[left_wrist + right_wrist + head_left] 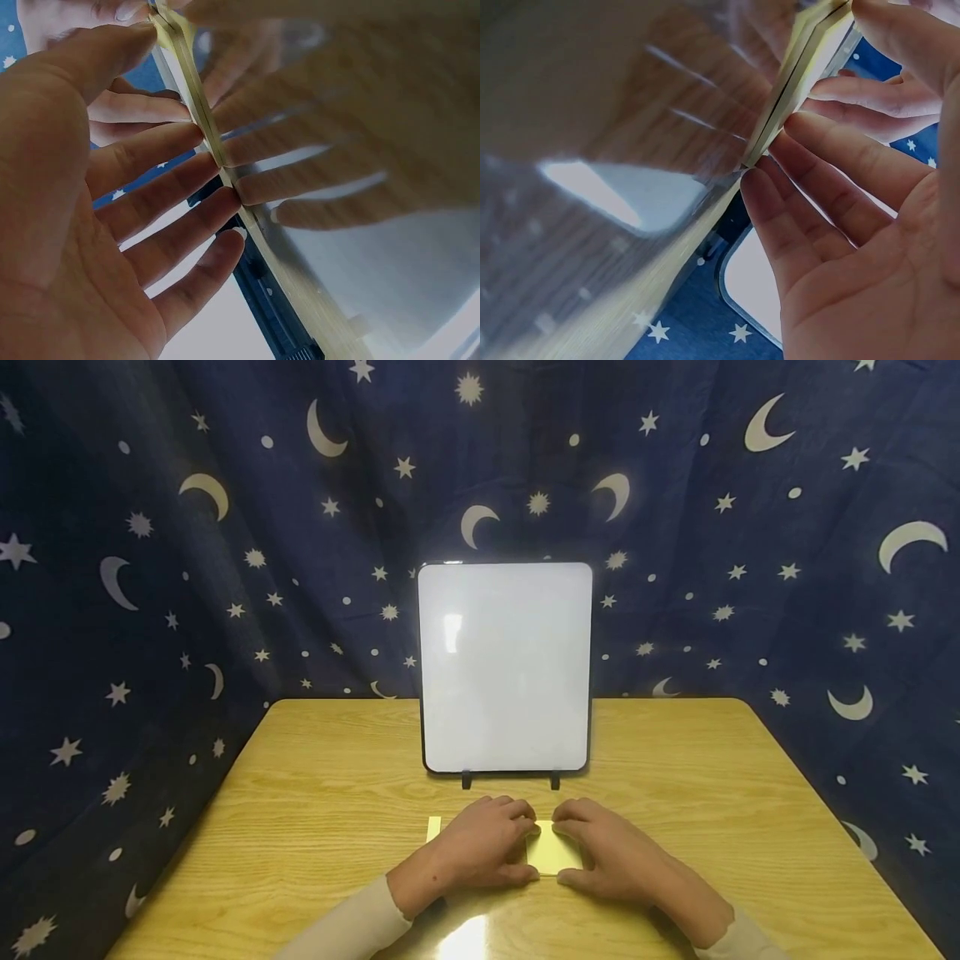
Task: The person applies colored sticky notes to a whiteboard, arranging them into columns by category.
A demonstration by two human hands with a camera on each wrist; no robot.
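Note:
A square pad of yellow sticky notes (pixel 553 850) lies flat on the wooden table, between the two hands. My left hand (pixel 487 843) rests at its left side, thumb by the near corner and index finger by the far one. In the left wrist view, the fingers (pixel 172 176) are spread fairly straight, tips down at the table surface. From the other side, my right hand (pixel 618 856) borders the pad, with thumb and index finger at its near and far right corners. The right wrist view shows these fingers (pixel 840 150) lightly bent, tips along the pad's edge.
A narrow yellow strip (pixel 433 828) shows beside the left hand, partly hidden by it. Behind the hands a white board (pixel 506 668) with a dark rim stands upright on small black feet (pixel 555 780). A dark blue curtain (pixel 337 527) with moons and stars surrounds the table (pixel 315 777).

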